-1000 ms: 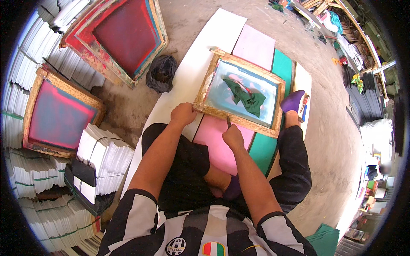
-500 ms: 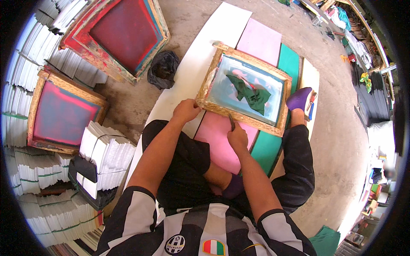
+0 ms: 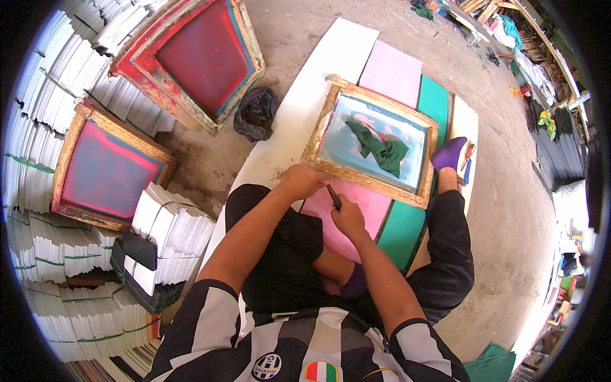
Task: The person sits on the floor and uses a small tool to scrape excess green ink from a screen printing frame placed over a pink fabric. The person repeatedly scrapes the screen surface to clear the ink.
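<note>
A wooden-framed printing screen (image 3: 375, 181) lies tilted across foam sheets in front of me, with a crumpled dark green cloth (image 3: 385, 151) on its pale blue mesh. My left hand (image 3: 302, 181) is closed at the near left part of the frame, its fingertips pressed to the near rail. Just right of it, my right hand (image 3: 348, 218) grips a dark, narrow tool (image 3: 333, 197) whose tip points up and left, close to the left fingertips. The tool's exact kind is unclear, and its lower end is hidden in my fist.
Under the screen are white (image 3: 337, 51), pink (image 3: 347, 219) and green (image 3: 401, 223) sheets. Pliers (image 3: 469, 162) lie beside my right foot. Left stand red-stained screens (image 3: 203, 57), a black plastic bag (image 3: 256, 113) and tied white stacks (image 3: 168, 223).
My left hand has slid right along the frame's near rail, away from the corner. The tool in my right hand now leans left, toward the left fingers. The whole view has shifted slightly.
</note>
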{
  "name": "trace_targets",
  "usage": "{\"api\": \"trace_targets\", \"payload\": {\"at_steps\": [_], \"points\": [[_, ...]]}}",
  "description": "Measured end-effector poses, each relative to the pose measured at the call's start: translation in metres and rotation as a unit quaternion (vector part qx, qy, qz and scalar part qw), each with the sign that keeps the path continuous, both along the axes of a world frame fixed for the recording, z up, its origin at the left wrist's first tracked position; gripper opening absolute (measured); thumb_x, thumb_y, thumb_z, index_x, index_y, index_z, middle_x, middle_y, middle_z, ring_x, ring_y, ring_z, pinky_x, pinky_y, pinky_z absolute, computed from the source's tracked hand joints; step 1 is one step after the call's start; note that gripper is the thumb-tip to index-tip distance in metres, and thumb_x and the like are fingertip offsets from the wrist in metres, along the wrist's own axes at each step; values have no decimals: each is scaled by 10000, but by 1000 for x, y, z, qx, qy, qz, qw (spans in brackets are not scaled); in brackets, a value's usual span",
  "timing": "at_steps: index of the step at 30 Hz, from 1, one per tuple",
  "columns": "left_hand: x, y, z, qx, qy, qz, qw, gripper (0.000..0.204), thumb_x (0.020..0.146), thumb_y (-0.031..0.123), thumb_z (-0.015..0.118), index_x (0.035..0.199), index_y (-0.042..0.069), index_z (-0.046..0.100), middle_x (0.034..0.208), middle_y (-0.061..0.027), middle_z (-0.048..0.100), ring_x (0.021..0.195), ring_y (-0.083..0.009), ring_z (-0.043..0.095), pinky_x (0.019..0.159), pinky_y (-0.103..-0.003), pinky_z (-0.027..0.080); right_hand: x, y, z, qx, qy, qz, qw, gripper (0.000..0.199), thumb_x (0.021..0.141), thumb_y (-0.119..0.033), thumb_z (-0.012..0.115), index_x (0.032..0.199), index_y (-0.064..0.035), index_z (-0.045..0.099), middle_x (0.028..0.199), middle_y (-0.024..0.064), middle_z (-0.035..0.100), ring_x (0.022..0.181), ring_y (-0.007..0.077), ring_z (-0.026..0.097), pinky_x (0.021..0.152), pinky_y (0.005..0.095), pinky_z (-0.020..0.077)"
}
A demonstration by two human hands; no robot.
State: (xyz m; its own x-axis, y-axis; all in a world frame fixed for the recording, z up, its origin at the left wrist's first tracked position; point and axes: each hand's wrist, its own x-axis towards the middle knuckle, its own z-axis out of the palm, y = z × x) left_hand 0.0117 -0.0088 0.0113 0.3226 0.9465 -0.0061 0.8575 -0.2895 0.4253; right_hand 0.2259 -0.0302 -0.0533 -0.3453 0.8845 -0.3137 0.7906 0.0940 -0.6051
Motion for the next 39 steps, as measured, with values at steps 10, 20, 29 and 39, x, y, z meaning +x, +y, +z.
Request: {"api": "trace_targets", "payload": {"at_steps": [10,20,29,39], "points": [[-12,2,-17,-26,86,-43,995,185,875,265,593,894,155,741,908,-102,713,844,-335,696,724,-484,551,-7,3,-4,-30,53,44,997,263,862,-210,590,1083,-71,614,947,231,687,894,433,661,805,531,522],[-27,0,-15,-150,189,158,957,162,831,157,639,907,62,746,949,-160,727,912,-339,710,764,-462,570,9,12,-18,-227,214,-105,944,282,976,-270,579,1042,3,553,766,95,633,606,177,633,550,313,519],[-28,2,-21,-195,185,239,933,176,829,124,648,963,65,744,1014,-154,727,956,-320,712,790,-432,573,28,35,-8,-227,169,-194,939,304,938,-292,571,903,9,537,661,115,591,505,237,618,444,379,492],[-22,3,-15,-201,170,206,943,198,793,120,663,960,58,749,1013,-155,728,958,-308,712,787,-416,573,33,59,15,-270,127,-180,937,285,909,-252,602,979,18,540,663,105,576,504,232,609,422,394,490]]}}
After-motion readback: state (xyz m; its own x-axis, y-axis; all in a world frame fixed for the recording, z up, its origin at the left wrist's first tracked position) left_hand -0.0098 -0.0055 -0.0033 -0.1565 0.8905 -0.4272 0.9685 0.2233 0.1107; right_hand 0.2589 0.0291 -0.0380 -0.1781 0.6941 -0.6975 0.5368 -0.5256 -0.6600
